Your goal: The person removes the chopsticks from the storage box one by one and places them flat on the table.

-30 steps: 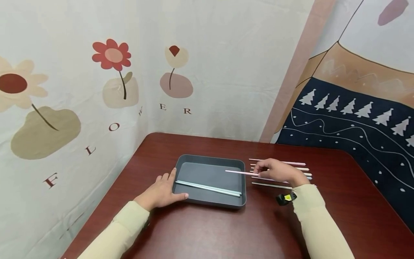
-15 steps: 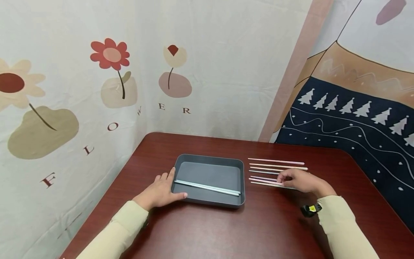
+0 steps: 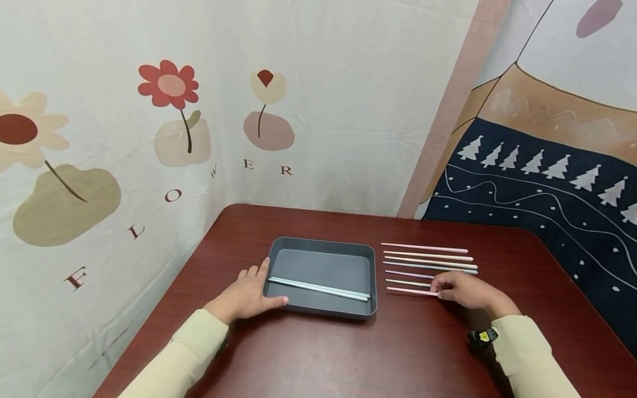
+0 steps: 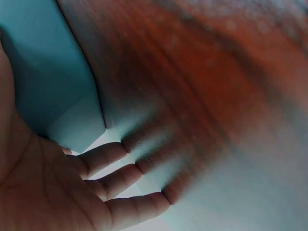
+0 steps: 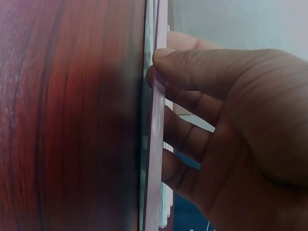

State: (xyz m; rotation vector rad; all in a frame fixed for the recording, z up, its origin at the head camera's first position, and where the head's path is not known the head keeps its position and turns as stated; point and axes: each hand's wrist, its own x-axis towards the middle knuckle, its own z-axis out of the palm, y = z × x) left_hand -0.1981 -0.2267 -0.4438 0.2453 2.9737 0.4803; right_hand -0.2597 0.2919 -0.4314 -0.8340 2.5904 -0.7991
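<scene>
At the near end of a row of chopsticks, my right hand [image 3: 463, 288] pinches a pink chopstick [image 3: 410, 291] between thumb and fingers, low over the table. The right wrist view shows the same pink chopstick [image 5: 156, 125] under the thumb. My left hand [image 3: 247, 294] rests spread against the left side of a grey rectangular tray [image 3: 325, 313]; in the left wrist view its fingertips touch the table beside the tray's corner. Two pale green chopsticks [image 3: 318, 288] lie together in the tray's near half. A green chopstick [image 3: 408, 282] lies just beyond the pink one.
Beyond the green chopstick, several more chopsticks [image 3: 428, 256] lie roughly parallel on the dark red table [image 3: 318, 354], to the right of the tray. Printed cloths [image 3: 343, 110] hang behind the table. A small black device [image 3: 481, 338] sits at the right wrist.
My right hand has moved right and towards me with the pink chopstick, from over the tray's right edge to the row's near side. My left hand keeps its place.
</scene>
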